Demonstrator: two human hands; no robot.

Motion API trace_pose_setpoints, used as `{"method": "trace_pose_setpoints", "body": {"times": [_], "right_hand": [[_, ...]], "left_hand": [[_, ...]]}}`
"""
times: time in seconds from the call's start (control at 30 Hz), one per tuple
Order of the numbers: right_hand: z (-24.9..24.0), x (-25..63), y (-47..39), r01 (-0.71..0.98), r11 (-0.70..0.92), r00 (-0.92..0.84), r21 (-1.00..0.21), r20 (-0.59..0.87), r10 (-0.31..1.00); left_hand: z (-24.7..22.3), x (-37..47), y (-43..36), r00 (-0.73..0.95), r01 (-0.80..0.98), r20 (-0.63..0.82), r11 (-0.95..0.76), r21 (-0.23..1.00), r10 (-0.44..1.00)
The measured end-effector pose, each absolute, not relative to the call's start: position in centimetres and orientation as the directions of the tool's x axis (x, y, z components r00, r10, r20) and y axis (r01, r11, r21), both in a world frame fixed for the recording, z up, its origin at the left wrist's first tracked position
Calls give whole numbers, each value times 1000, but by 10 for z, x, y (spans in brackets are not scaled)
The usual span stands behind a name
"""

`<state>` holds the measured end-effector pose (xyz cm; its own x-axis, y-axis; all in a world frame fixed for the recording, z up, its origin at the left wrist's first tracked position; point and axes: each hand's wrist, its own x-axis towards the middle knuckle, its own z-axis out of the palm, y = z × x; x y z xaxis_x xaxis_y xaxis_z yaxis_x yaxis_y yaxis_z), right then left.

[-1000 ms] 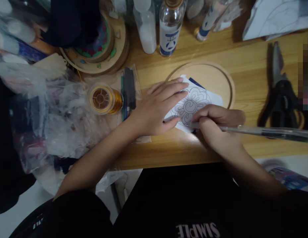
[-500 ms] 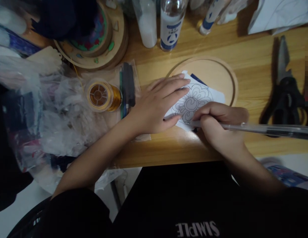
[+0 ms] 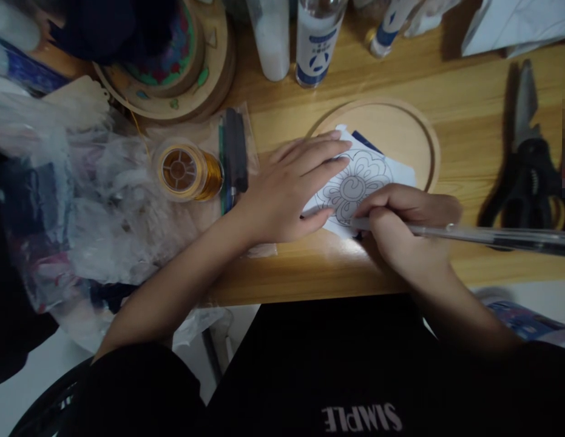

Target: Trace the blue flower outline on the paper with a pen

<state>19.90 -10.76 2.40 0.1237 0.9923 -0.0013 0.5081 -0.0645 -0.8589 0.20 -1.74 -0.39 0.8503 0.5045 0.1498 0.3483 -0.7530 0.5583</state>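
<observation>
A white paper (image 3: pixel 355 182) with a line-drawn flower lies over the lower left of a round wooden tray (image 3: pixel 434 145). Between paper and tray shows the corner of a dark blue sheet (image 3: pixel 366 142). My left hand (image 3: pixel 294 191) rests flat on the paper's left side, fingers spread. My right hand (image 3: pixel 407 227) is closed around a clear pen (image 3: pixel 496 235), its tip on the paper near the flower's lower edge. The pen's barrel points to the right.
Black-handled scissors (image 3: pixel 530 158) lie at the right. A golden thread spool (image 3: pixel 189 171) and crumpled plastic bags (image 3: pixel 122 212) are on the left. Behind stand a labelled bottle (image 3: pixel 317 45), a white tube (image 3: pixel 270 45) and a round wooden frame (image 3: pixel 218 73).
The view has shifted slightly. My right hand and the pen tip have moved very little against the paper, and my left hand stays in place on it.
</observation>
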Motion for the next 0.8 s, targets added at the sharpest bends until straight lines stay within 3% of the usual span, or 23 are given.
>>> {"method": "trace_pose_setpoints", "body": {"times": [0.8], "right_hand": [[25, 199, -108, 536, -78, 131, -841, -8, 991]], "left_hand": [[-4, 3, -16, 843, 373, 126, -738, 562, 523]]}}
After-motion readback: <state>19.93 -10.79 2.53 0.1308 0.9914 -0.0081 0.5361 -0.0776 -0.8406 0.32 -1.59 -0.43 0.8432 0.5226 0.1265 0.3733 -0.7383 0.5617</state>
